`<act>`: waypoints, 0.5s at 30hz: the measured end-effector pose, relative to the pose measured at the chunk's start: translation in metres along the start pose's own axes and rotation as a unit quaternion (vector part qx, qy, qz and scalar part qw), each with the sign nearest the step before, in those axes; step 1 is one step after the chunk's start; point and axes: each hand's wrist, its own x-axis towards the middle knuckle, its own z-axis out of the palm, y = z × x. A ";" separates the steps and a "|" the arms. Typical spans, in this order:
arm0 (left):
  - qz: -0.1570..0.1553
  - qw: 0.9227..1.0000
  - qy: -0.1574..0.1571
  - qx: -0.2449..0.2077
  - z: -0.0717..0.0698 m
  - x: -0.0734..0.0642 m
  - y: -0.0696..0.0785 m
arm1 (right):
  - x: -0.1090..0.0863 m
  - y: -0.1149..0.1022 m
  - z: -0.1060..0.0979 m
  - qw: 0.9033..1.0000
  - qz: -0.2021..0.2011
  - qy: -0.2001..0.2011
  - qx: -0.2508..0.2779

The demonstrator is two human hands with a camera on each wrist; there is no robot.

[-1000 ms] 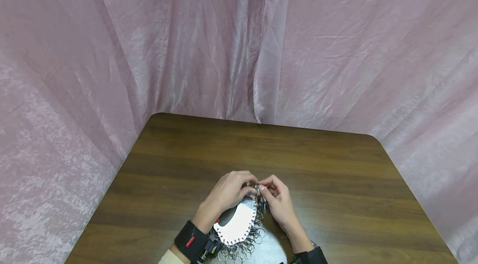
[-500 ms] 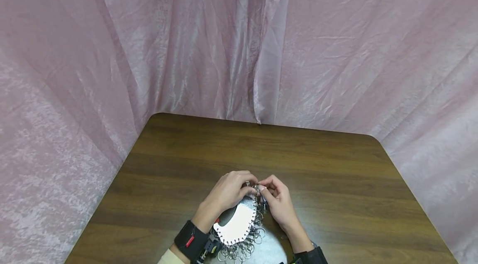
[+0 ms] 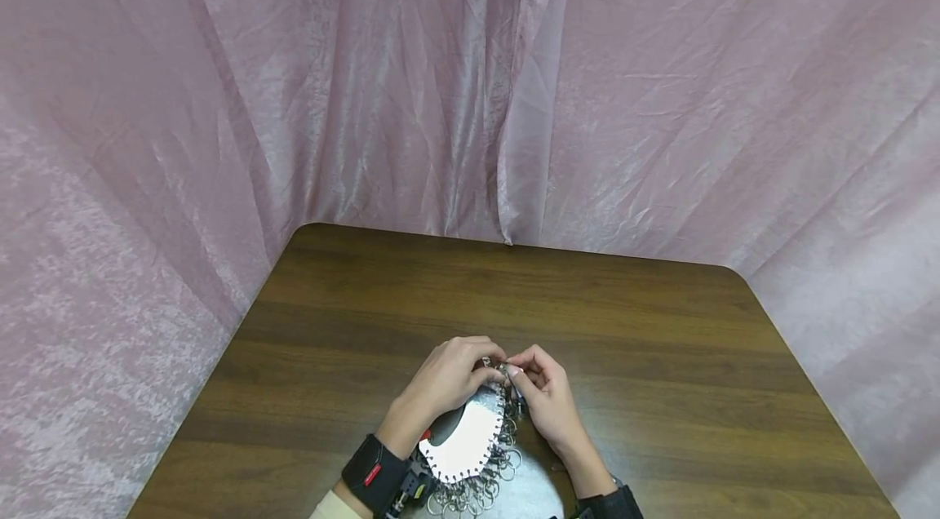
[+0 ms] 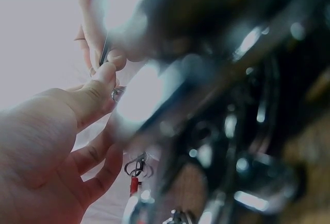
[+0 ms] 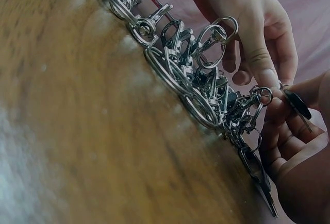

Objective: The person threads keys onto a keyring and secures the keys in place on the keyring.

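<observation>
My left hand point(image 3: 458, 372) curves over the far end of a shiny silver plate point(image 3: 470, 441) whose edge is hung with several metal snap hooks and rings point(image 5: 206, 80). Its thumb and fingers pinch a small metal ring point(image 5: 265, 95) at that end, also seen in the left wrist view. Facing it, my right hand point(image 3: 547, 397) pinches a small key-like piece with a black rounded head point(image 5: 297, 104) and a thin metal part, right at the ring. Both hands' fingertips meet there. In the left wrist view, blurred metal close to the lens hides much of the plate.
The brown wooden table point(image 3: 661, 356) stretches away to a rounded far edge. Pink velvet curtains point(image 3: 411, 95) hang behind it and at both sides. A red tag point(image 4: 134, 185) dangles from one hook. A black strap point(image 3: 376, 474) with a camera sits on the left wrist.
</observation>
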 end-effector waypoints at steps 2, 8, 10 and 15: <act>-0.001 1.000 0.000 -0.001 0.000 0.000 0.000 | 0.000 0.000 0.000 1.000 0.000 0.000 0.001; -0.001 1.000 -0.001 0.002 -0.001 0.000 0.000 | 0.001 -0.001 0.000 1.000 -0.002 -0.001 0.000; -0.002 1.000 -0.002 0.002 -0.001 0.000 0.000 | 0.000 -0.001 0.000 1.000 -0.003 -0.001 0.000; -0.010 1.000 -0.007 -0.002 -0.001 0.000 0.000 | 0.000 -0.001 0.000 1.000 -0.005 -0.002 -0.004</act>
